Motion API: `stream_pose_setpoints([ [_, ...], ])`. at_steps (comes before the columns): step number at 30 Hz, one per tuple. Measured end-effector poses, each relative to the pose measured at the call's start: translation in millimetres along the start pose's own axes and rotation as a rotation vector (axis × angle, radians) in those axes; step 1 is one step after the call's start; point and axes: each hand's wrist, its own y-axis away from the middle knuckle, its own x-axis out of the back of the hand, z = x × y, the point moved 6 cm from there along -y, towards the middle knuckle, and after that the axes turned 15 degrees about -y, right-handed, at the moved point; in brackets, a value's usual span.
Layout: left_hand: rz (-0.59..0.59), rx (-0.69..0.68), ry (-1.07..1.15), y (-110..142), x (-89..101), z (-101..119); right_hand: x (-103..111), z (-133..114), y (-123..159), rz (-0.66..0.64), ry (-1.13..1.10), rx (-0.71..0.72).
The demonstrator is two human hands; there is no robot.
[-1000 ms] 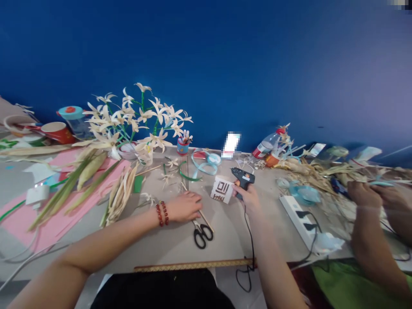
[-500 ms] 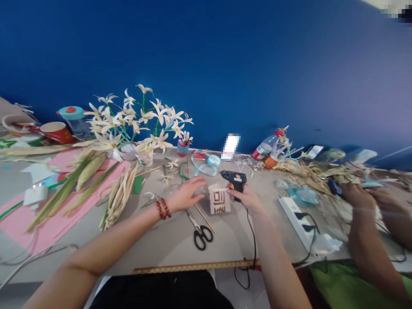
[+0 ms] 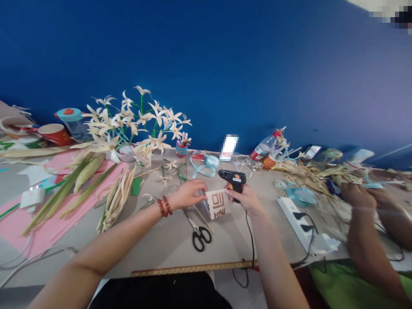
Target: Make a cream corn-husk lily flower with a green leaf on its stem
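Note:
My right hand is wrapped round the grip of a black hot glue gun whose nozzle points left. The same hand pinches the right edge of a white card with brown block-like markings. At the card's upper left corner, my left hand closes thumb and fingers on its edge. A bead bracelet circles that wrist. Below the hands lie black-handled scissors, their blades partly under the left hand's side, beside a thin wooden stick.
White husk flowers stand at the back left, near dried husks and pink paper. Blue ribbon lies behind my hands. On the right are a power strip, a bottle and another person's hands.
My left hand has lifted off the scissors and stick and moved up to the card's left corner. The glue gun and card have shifted left, and the card has turned slightly.

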Motion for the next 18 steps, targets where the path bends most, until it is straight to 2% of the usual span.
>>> stream_pose_setpoints([
  [10,0.077,0.043,0.181,-9,-13.0,0,10,-7,-2,0.067,0.063,0.094],
  [15,0.205,0.135,0.205,-8,-22.5,-10,5,-10,-1,0.068,0.095,0.137],
  [18,0.235,0.146,0.237,-2,-27.5,-9,1,-9,3,0.07,0.112,0.174],
])
